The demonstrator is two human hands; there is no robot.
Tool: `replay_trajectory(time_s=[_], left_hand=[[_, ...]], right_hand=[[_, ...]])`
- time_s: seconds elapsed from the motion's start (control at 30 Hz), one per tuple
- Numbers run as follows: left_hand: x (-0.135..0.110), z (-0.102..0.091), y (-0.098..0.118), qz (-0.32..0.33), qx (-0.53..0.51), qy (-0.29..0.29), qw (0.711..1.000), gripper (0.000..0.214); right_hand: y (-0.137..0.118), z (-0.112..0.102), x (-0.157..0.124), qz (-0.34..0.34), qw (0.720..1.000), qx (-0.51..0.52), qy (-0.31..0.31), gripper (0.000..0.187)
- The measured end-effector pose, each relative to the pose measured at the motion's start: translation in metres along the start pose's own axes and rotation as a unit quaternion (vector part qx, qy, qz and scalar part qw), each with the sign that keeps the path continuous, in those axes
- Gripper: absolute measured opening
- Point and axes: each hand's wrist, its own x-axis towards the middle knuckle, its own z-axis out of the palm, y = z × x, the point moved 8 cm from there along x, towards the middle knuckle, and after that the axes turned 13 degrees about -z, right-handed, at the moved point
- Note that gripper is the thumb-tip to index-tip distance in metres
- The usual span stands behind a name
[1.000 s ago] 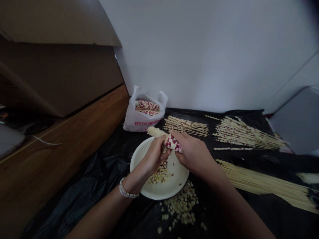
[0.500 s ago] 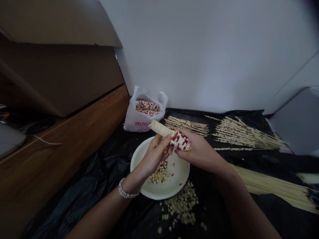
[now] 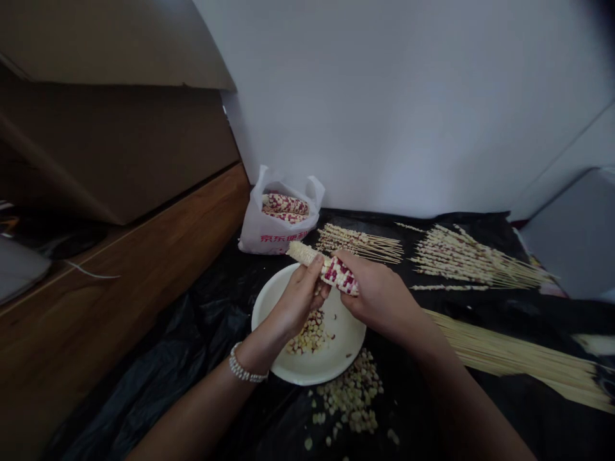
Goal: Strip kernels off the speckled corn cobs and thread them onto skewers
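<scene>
Both hands grip one corn cob [image 3: 340, 275] over a white bowl [image 3: 343, 365]. The cob's far end is stripped bare, while its near part carries white and dark red kernels. My left hand [image 3: 300, 298] is closed round the middle, its thumb lying along the bare part. At the kerneled end, my right hand [image 3: 372, 288] is wrapped about the cob, its fingertips partly hidden. Loose corn kernels [image 3: 310, 336] lie in the bowl beneath.
Behind the bowl, a white plastic bag [image 3: 254, 234] holds more cobs. Kernel-threaded skewers [image 3: 451, 259] lie at the right, bare sticks [image 3: 509, 349] nearer. Scattered kernels [image 3: 355, 394] sit on black plastic sheeting [image 3: 202, 358]. A cardboard box [image 3: 144, 147] stands left, a white wall [image 3: 384, 115] behind.
The cob has shifted slightly left and turned in my hands. My left thumb has slid up along the bare part, and my right hand covers more of the kerneled end.
</scene>
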Motion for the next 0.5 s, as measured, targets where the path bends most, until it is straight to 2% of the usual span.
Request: replay_trajectory(time_s=[0.27,0.4,0.5], left_hand=[[0.0,0.007,-0.012,-0.099,-0.032,-0.13,0.986,0.024],[0.0,0.008,-0.014,-0.123,-0.072,-0.143,0.979,0.02],[0.001,0.008,-0.013,-0.12,-0.091,-0.14,0.979,0.026]], right_hand=[[0.004,-0.003,-0.001,0.021,0.998,-0.056,-0.019,0.052],[0.005,-0.004,-0.002,0.025,0.997,-0.074,-0.016,0.05],[0.004,-0.006,-0.002,0.021,0.997,-0.078,-0.011,0.05]])
